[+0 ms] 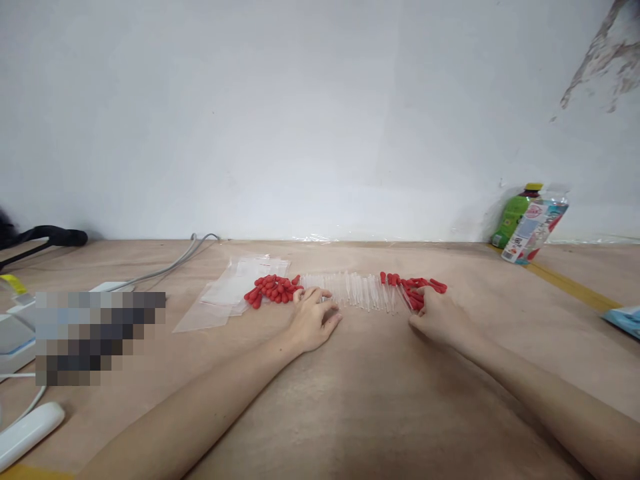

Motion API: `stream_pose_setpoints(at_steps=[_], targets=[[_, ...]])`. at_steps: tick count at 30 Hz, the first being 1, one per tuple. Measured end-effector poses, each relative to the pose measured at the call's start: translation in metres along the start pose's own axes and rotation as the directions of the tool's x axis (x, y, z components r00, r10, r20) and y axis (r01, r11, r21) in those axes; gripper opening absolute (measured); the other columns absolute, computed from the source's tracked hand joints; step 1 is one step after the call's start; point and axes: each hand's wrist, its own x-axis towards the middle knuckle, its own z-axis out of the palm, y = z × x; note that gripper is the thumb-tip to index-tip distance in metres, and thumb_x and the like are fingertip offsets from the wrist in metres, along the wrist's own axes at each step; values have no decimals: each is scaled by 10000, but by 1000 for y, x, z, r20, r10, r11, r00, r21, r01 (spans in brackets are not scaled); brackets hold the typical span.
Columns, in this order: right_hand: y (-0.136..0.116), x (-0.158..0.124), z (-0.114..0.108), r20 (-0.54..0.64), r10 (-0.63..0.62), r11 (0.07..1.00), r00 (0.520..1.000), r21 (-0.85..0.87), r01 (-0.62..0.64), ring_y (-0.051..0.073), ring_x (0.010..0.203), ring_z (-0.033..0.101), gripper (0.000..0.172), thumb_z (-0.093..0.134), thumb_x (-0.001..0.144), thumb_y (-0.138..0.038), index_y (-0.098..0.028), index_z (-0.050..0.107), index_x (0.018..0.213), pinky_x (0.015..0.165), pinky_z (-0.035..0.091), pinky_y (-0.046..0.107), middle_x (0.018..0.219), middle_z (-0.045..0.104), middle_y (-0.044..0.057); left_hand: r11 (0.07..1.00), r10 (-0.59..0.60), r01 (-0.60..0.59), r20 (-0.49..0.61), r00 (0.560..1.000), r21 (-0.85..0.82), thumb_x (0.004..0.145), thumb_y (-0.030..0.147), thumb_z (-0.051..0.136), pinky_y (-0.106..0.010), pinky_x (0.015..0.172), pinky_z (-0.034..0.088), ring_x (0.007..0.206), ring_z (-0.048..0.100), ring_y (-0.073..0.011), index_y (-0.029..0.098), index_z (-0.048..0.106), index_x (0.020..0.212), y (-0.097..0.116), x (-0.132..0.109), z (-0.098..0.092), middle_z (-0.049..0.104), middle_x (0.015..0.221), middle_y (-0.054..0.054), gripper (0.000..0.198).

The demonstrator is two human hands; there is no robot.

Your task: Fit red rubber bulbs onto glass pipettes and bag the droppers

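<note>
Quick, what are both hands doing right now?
Left hand: open, fingers on the clear tubes.
Right hand: curled over red-capped droppers; grip cannot be told.

left hand [314,319]: palm down, fingers curled | right hand [436,313]: palm down | both forearms outstretched

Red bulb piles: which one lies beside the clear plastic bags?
The left pile, by the left hand, beside the bags; the right pile sits at the right hand, far from them.

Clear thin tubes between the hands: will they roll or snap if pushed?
Probably roll: the clear thin tubes look round and lie loose on the flat brown table. Likely light, being so slender. Possibly brittle; material unclear.
</note>
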Motion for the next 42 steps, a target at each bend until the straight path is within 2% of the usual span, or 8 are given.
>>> stream_pose_setpoints(at_steps=[6,11,14,23,27,33,37,42], targets=[[12,-7,-18,222,-74,996,972,66,61,173,596,544,264,589,549,-257,-173,548,797,460,308,227,690,597,33,1000,-1,1,-5,1000,-9,790,300,524,-428,869,239,1012,455,-224,226,628,859,0,0,0,556,1042,-56,144],[6,-8,-22,175,-46,998,983,39,40,173,606,548,318,528,662,-509,-202,566,585,478,307,240,627,598,23,999,-25,27,-45,999,25,782,311,528,-421,861,243,1003,449,-224,217,601,884,3,-1,0,550,1046,-57,156],[4,-6,-14,184,-71,997,980,-2,72,166,601,550,341,454,748,-448,-202,563,539,482,287,243,610,596,26,993,-81,89,-93,992,82,773,337,528,-411,830,262,960,456,-225,207,584,875,0,2,-6,558,986,-56,175],[3,-17,-20,121,-241,965,963,-71,251,175,668,547,183,466,787,-286,-176,538,660,536,292,261,750,611,55,853,-389,421,-161,907,307,750,391,498,-450,821,256,1014,408,-291,215,642,802,-57,33,-40,529,1047,-109,233],[-28,-24,-15,-47,-497,859,866,117,499,140,636,518,136,407,838,-223,-178,499,748,584,340,255,695,587,26,753,-587,520,55,807,404,690,417,541,-476,836,247,1059,369,-336,195,661,791,-71,58,-43,515,1072,-153,272],[-58,-22,17,-245,-782,578,573,56,814,169,785,512,200,369,872,-180,-158,522,999,704,378,306,874,591,74,688,-691,568,170,702,451,567,297,645,-516,820,259,1050,384,-380,162,646,707,-77,84,-34,547,1020,-184,194],[-52,-20,33,-355,-709,623,610,91,777,161,753,498,243,365,874,-183,-179,533,1050,693,401,299,836,568,61,696,-686,564,181,704,444,554,271,647,-528,800,267,1028,400,-392,150,634,654,-78,88,-30,561,994,-191,157],[-46,-24,33,-381,-665,650,643,131,749,164,767,505,201,380,869,-197,-185,568,940,711,405,309,825,579,58,727,-605,523,53,795,445,652,294,574,-509,824,254,1047,372,-393,112,621,732,-64,84,-37,528,1018,-211,204]])
